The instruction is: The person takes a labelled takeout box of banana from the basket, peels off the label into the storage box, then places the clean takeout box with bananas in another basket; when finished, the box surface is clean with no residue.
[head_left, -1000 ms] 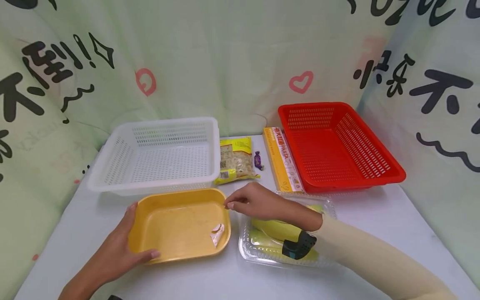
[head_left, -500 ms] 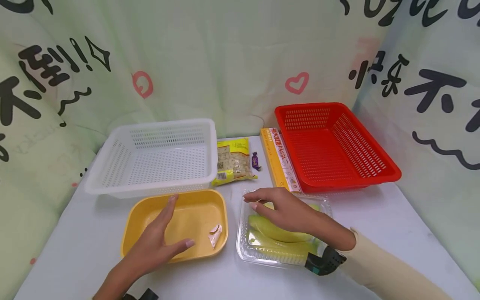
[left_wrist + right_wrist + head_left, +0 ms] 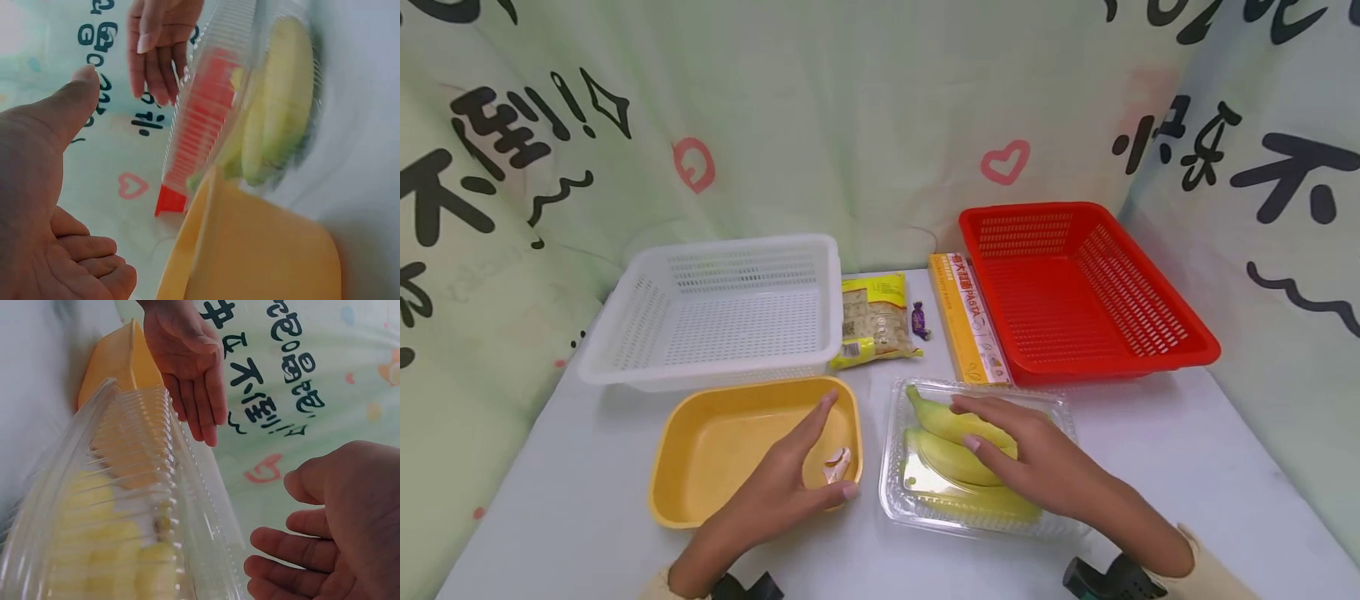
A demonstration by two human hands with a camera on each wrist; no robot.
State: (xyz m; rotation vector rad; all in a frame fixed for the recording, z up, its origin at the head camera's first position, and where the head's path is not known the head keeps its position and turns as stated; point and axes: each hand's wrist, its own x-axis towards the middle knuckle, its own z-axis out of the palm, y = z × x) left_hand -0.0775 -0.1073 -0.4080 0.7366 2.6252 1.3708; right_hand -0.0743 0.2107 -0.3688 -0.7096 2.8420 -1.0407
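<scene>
My left hand (image 3: 782, 475) hovers over the right part of a yellow plastic tray (image 3: 700, 458), fingers straight and thumb spread, holding nothing. Inside that tray, beside the hand, lies a small crumpled pink-and-white wrapper (image 3: 837, 463). To the right, a clear plastic box (image 3: 917, 518) holds several yellow-green bananas (image 3: 955, 458). My right hand (image 3: 1037, 458) is over the box's right side, fingers extended and relaxed, with nothing in it; it hides part of the bananas. Both wrist views show air between each hand, the left (image 3: 44, 162) and the right (image 3: 337, 531), and the containers.
Behind the tray stands a white perforated basket (image 3: 730, 371). A red perforated basket (image 3: 1060, 317) is at the back right. Between them lie a yellow food packet (image 3: 874, 321), a purple-wrapped candy (image 3: 919, 322) and a pasta box (image 3: 970, 321). A printed curtain (image 3: 850, 133) closes off the back.
My left hand has left the tray's left edge and moved right, above the tray. My right hand has drawn back rightward from the tray's right rim to over the banana box.
</scene>
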